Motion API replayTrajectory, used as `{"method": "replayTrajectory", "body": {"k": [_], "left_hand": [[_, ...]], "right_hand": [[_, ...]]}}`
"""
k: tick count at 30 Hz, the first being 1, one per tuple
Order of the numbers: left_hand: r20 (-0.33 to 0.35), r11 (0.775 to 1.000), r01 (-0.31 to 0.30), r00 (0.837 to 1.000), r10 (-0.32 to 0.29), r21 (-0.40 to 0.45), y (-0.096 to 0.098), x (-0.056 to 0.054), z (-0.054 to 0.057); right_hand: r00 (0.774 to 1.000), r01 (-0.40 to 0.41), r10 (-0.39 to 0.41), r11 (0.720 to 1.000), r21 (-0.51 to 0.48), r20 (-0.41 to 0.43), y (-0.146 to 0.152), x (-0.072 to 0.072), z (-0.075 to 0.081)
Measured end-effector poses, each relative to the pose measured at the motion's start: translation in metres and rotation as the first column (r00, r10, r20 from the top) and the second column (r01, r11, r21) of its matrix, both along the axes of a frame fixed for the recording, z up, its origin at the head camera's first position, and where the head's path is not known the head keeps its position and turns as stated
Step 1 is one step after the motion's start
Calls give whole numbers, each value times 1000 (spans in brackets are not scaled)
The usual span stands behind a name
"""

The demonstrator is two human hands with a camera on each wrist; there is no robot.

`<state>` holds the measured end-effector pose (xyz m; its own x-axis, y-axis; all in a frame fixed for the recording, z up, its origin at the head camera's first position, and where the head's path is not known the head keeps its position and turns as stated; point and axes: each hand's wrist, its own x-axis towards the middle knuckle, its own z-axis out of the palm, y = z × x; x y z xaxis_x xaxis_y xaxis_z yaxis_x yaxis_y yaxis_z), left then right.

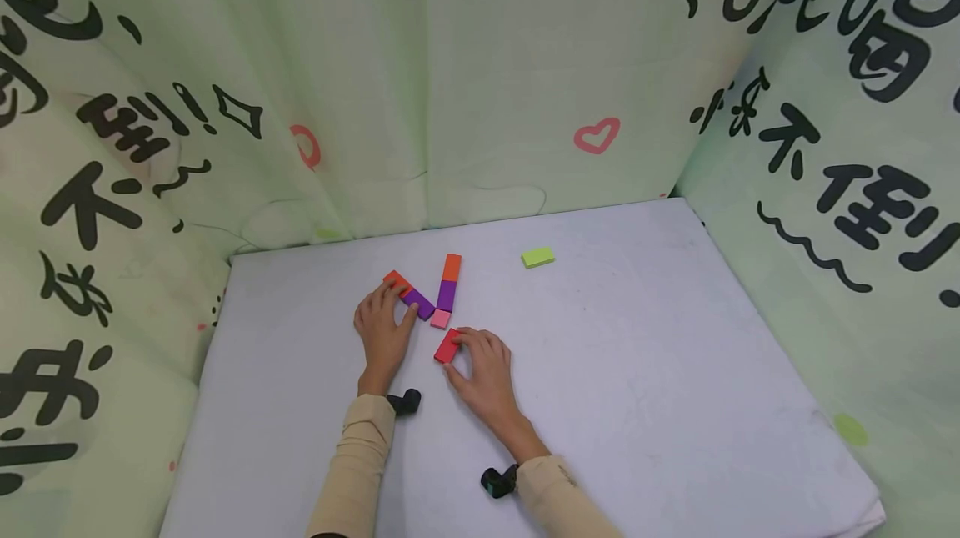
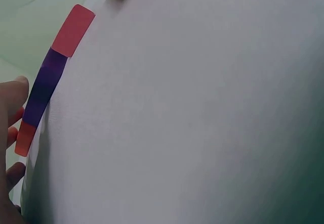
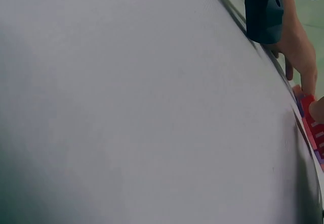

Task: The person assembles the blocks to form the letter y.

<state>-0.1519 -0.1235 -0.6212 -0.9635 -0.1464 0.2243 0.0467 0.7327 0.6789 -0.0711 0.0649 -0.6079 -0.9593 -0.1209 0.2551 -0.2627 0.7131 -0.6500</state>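
Note:
My left hand (image 1: pixel 384 334) is at a slanted row of an orange block (image 1: pixel 396 278) and a purple block (image 1: pixel 422 306), its fingertips on the orange one. In the left wrist view the thumb (image 2: pixel 17 90) lies beside the purple block (image 2: pixel 43 90), a small gap between them. My right hand (image 1: pixel 487 375) pinches a red block (image 1: pixel 447 347) between thumb and fingers, just below a pink block (image 1: pixel 441 319). The pink block sits at the lower ends of two rows. The second row, an orange block (image 1: pixel 452 266) over a purple block (image 1: pixel 446 296), stands nearly straight.
A lime green block (image 1: pixel 537 258) lies apart toward the back of the white table (image 1: pixel 637 354). Printed curtains (image 1: pixel 510 104) hang at the back and both sides. Black wrist cameras (image 1: pixel 498 482) sit on both sleeves.

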Motion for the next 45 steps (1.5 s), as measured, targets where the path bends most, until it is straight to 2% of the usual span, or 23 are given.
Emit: {"method": "replayTrajectory", "body": {"k": [10,18,27,36,41,45], "left_hand": [[-11,1000,-11,1000,11,2,1,0,2],[-26,999,-17,999,18,49,-7,0,4],[57,999,30,998,-28,-33,-19,-3,5],[12,996,53,999,-52,-74,-20,-6,1],[16,995,59,998,-58,-79,-19,-6,1],[38,995,58,998,-55,-84,-18,-7,1]], "right_hand": [[999,-24,29,994,102,-44,-9,-1,-7],[997,-3,10,996,93,-76,-13,0,-10],[998,16,-10,995,100,-66,-19,0,-6],[996,34,-24,994,105,-90,-23,-2,-8],[993,37,-24,994,106,-119,-24,-3,-9],[995,32,-21,994,108,-101,-25,-5,-7]]}}
